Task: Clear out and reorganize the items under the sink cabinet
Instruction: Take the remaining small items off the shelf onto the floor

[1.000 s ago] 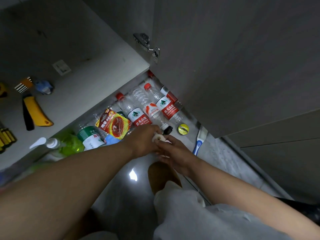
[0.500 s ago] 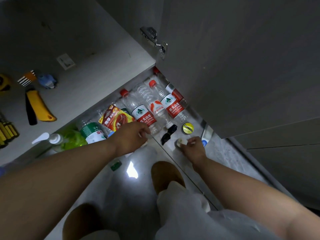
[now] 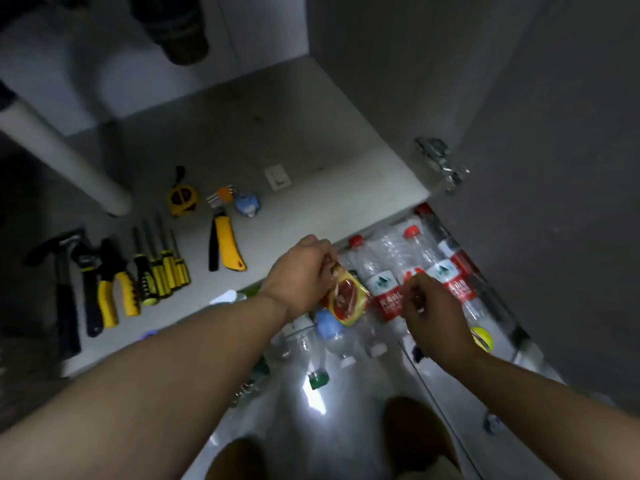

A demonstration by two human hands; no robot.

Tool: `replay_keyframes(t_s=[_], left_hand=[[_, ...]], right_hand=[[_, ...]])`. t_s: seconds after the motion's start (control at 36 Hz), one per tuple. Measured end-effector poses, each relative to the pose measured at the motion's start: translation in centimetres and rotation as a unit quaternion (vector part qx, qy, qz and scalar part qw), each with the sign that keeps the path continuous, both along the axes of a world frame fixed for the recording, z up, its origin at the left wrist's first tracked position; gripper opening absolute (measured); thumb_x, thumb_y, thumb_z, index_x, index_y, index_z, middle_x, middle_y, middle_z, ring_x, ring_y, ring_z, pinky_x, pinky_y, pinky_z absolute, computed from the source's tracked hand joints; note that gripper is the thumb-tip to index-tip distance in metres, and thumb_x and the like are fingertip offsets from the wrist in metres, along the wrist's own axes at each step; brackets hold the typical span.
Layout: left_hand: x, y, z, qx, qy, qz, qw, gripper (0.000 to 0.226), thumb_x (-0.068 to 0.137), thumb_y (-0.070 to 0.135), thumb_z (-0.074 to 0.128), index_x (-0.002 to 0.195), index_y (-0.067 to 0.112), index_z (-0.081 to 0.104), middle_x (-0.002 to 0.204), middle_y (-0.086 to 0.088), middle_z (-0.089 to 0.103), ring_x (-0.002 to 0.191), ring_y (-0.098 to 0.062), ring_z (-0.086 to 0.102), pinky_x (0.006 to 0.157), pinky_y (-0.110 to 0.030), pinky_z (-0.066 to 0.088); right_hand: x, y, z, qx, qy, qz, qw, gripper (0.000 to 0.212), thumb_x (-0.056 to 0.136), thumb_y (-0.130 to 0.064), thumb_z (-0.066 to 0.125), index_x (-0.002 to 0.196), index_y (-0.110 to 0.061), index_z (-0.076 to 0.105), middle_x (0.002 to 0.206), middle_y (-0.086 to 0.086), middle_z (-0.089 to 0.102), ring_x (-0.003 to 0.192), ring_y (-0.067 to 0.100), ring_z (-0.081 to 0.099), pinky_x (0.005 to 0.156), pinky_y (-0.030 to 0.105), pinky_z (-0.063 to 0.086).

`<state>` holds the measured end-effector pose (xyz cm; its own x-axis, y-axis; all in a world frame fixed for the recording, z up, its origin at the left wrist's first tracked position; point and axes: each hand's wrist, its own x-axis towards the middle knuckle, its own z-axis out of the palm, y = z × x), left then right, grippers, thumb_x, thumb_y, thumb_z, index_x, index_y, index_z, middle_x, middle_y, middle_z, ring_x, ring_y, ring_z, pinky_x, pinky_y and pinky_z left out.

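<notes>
My left hand (image 3: 301, 275) is shut on the top of a yellow and red packet (image 3: 348, 301), lifted a little over the bottles at the cabinet's front edge. Beside it lie several clear water bottles with red caps and red labels (image 3: 382, 282), and one with a pale blue cap (image 3: 327, 323). My right hand (image 3: 431, 315) hovers over those bottles just right of the packet, fingers curled; I cannot tell whether it pinches anything. The cabinet floor (image 3: 311, 161) is pale and lies behind the bottles.
Hammer (image 3: 65, 292), pliers (image 3: 109, 292), screwdrivers (image 3: 161, 268), a yellow knife (image 3: 228, 249) and a tape measure (image 3: 183, 199) lie in a row on the cabinet floor. A white pipe (image 3: 59, 150) crosses the left. The open door (image 3: 519, 202) stands right. A yellow lid (image 3: 482, 338) and green cap (image 3: 318, 380) lie on the tiles.
My left hand has taken hold of the yellow and red packet and raised it. My right hand left the small white item by the door and moved up over the bottles. The view swung left.
</notes>
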<state>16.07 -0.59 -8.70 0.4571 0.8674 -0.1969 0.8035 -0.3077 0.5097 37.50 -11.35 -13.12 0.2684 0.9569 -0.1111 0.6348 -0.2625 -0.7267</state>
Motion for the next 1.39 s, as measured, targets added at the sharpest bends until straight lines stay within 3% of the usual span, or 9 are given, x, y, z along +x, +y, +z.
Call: replay_keyframes(t_s=[0.28, 0.36, 0.47, 0.61, 0.97, 1.08, 1.17, 1.22, 1.39], left_hand=[[-5.7, 7.0, 0.1, 0.062, 0.111, 0.209, 0.970, 0.043, 0.087, 0.014, 0.059, 0.130, 0.021, 0.055, 0.137, -0.015, 0.044, 0.126, -0.037, 0.046, 0.101, -0.042, 0.044], [-7.8, 9.2, -0.8, 0.056, 0.115, 0.262, 0.957, 0.042, 0.088, 0.014, 0.057, 0.129, 0.017, 0.049, 0.134, -0.019, 0.043, 0.122, -0.042, 0.046, 0.096, -0.044, 0.042], [-10.5, 12.1, -2.4, 0.068, 0.079, 0.264, 0.959, 0.049, 0.090, 0.018, 0.063, 0.136, 0.013, 0.047, 0.138, -0.021, 0.043, 0.125, -0.043, 0.046, 0.099, -0.050, 0.046], [-12.7, 15.7, -3.9, 0.040, 0.086, 0.169, 0.981, 0.058, 0.096, 0.020, 0.059, 0.152, 0.020, 0.042, 0.155, -0.014, 0.041, 0.142, -0.035, 0.039, 0.115, -0.044, 0.038], [-11.0, 17.7, -4.1, 0.066, 0.117, 0.180, 0.974, 0.043, 0.092, 0.011, 0.064, 0.133, 0.003, 0.053, 0.135, -0.026, 0.050, 0.125, -0.042, 0.047, 0.104, -0.043, 0.041], [-9.0, 15.8, -2.4, 0.081, 0.068, 0.128, 0.986, 0.029, 0.099, 0.014, 0.055, 0.125, 0.004, 0.063, 0.130, -0.023, 0.056, 0.121, -0.038, 0.053, 0.102, -0.039, 0.043], [-5.7, 12.6, -0.4, 0.098, -0.005, 0.082, 0.992, 0.019, 0.093, 0.020, 0.065, 0.108, 0.012, 0.072, 0.112, -0.017, 0.064, 0.105, -0.032, 0.060, 0.078, -0.025, 0.036], [-3.3, 10.3, 0.7, 0.092, -0.050, 0.043, 0.994, 0.013, 0.090, 0.020, 0.069, 0.100, 0.013, 0.074, 0.101, -0.010, 0.069, 0.096, -0.027, 0.063, 0.072, -0.023, 0.034], [3.9, 3.2, 1.5, 0.004, -0.118, -0.055, 0.991, 0.012, 0.086, 0.025, 0.075, 0.096, 0.020, 0.073, 0.087, 0.004, 0.072, 0.083, -0.016, 0.067, 0.077, -0.030, 0.052]], right_hand=[[-6.9, 14.2, 4.5, 0.003, -0.073, 0.238, 0.968, 0.036, 0.096, -0.036, 0.059, 0.067, -0.014, 0.053, 0.060, 0.000, 0.054, 0.059, 0.016, 0.053, 0.058, 0.032, 0.040], [-9.5, 18.0, 3.8, -0.025, -0.106, 0.282, 0.953, 0.012, 0.093, -0.029, 0.060, 0.094, -0.017, 0.063, 0.097, 0.006, 0.059, 0.086, 0.021, 0.059, 0.074, 0.030, 0.046], [-13.1, 21.4, 3.4, -0.034, -0.137, 0.341, 0.929, 0.058, 0.089, -0.021, 0.063, 0.143, -0.021, 0.042, 0.142, 0.010, 0.038, 0.115, 0.033, 0.054, 0.092, 0.039, 0.049], [-17.7, 23.7, 1.9, -0.020, -0.152, 0.414, 0.898, 0.067, 0.083, -0.007, 0.064, 0.146, -0.015, 0.041, 0.149, 0.012, 0.034, 0.122, 0.036, 0.052, 0.095, 0.042, 0.050], [-10.9, 20.3, 1.0, 0.041, -0.168, 0.359, 0.917, 0.035, 0.085, -0.019, 0.070, 0.118, -0.017, 0.058, 0.113, 0.009, 0.047, 0.089, 0.032, 0.059, 0.082, 0.044, 0.054], [-6.3, 16.6, 1.5, 0.048, -0.130, 0.301, 0.943, 0.030, 0.083, -0.027, 0.069, 0.111, -0.027, 0.056, 0.101, -0.002, 0.048, 0.080, 0.018, 0.057, 0.073, 0.034, 0.052], [-2.5, 12.6, 2.0, 0.042, -0.118, 0.244, 0.962, 0.024, 0.086, -0.036, 0.069, 0.105, -0.029, 0.057, 0.095, -0.006, 0.050, 0.078, 0.009, 0.055, 0.068, 0.017, 0.044], [-0.1, 9.4, 2.3, 0.029, -0.111, 0.200, 0.973, 0.022, 0.086, -0.035, 0.071, 0.101, -0.027, 0.057, 0.093, -0.004, 0.053, 0.076, 0.010, 0.054, 0.068, 0.022, 0.043], [5.2, -2.0, 2.1, -0.036, -0.043, 0.000, 0.998, 0.025, 0.084, -0.032, 0.073, 0.091, -0.025, 0.049, 0.069, -0.007, 0.056, 0.059, 0.002, 0.053, 0.053, 0.008, 0.036]])
